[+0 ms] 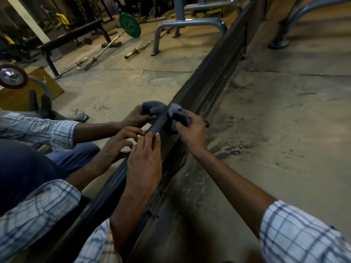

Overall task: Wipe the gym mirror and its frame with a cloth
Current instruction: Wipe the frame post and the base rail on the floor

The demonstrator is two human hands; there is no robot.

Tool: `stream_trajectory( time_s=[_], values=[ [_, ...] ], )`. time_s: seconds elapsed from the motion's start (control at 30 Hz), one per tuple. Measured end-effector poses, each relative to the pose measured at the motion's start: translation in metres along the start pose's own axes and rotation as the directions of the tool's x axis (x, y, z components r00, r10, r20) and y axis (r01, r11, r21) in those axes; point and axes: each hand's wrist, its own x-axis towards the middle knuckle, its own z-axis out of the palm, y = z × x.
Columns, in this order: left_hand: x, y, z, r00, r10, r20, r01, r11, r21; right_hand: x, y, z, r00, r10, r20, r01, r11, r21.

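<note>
One cloth (177, 113), one mirror (114, 82), one frame (209, 78). One left hand (144, 164), one right hand (191, 131). Reflected: one green plate (130, 25), one bench (72, 36).

Mirror (117, 86) is taking up the left side, glass dim and streaky. Frame (212, 76), a dark ribbed metal strip that looks dusty, is running diagonally along the mirror's bottom edge from lower left to upper right. Cloth (177, 113), grey-blue and bunched up, is pressing on the frame's inner edge where it meets the glass, about midway along the visible strip. Right hand (191, 130) is gripping it. The cloth's reflection is showing just across that edge.
</note>
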Motion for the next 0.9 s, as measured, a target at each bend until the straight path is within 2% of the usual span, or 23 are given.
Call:
stream_trajectory(
  time_s=[0.07, 0.1, 0.2, 0.23, 0.33, 0.5, 0.6, 0.67, 0.8, 0.9],
  values=[
    [0.014, 0.005, 0.003, 1.0, -0.019, 0.004, 0.019, 1.0, -0.02, -0.003, 0.003, 0.004, 0.984, -0.129, 0.125, 0.137, 0.989, -0.062],
    [0.021, 0.009, 0.003, 1.0, -0.026, 0.016, 0.026, 0.999, -0.031, 0.003, 0.007, 0.003, 0.986, -0.131, 0.106, 0.14, 0.987, -0.078],
    [0.038, 0.02, 0.0, 1.0, -0.01, 0.029, 0.011, 0.999, -0.048, 0.034, 0.016, -0.001, 0.997, 0.009, -0.08, -0.012, 0.999, -0.038],
    [0.046, 0.024, 0.001, 1.0, 0.005, 0.031, -0.003, 0.998, -0.065, 0.044, 0.017, -0.002, 0.997, 0.008, -0.082, -0.012, 0.999, -0.049],
    [0.072, 0.029, 0.005, 1.0, 0.009, 0.014, -0.007, 0.992, -0.125, 0.062, 0.02, 0.003, 0.993, -0.116, -0.014, 0.114, 0.99, -0.083],
    [0.106, 0.045, 0.016, 1.0, 0.013, 0.022, -0.01, 0.99, -0.141, 0.118, 0.041, -0.003, 0.981, 0.056, -0.186, -0.048, 0.998, 0.051],
    [0.13, 0.058, 0.018, 0.999, 0.008, -0.032, -0.013, 0.99, -0.142, 0.138, 0.047, -0.019, 0.991, -0.122, -0.058, 0.117, 0.989, -0.085],
    [0.145, 0.069, 0.019, 0.999, -0.013, -0.029, 0.008, 0.987, -0.161, 0.146, 0.053, -0.029, 0.985, -0.171, 0.033, 0.174, 0.974, -0.145],
    [0.17, 0.079, 0.023, 1.0, -0.028, 0.008, 0.029, 0.985, -0.17, 0.169, 0.066, -0.037, 0.997, -0.067, -0.044, 0.064, 0.997, -0.052],
    [0.187, 0.081, 0.025, 1.0, 0.004, 0.025, 0.001, 0.981, -0.197, 0.189, 0.064, -0.035, 0.997, -0.008, -0.082, 0.003, 0.999, -0.05]
  ],
)
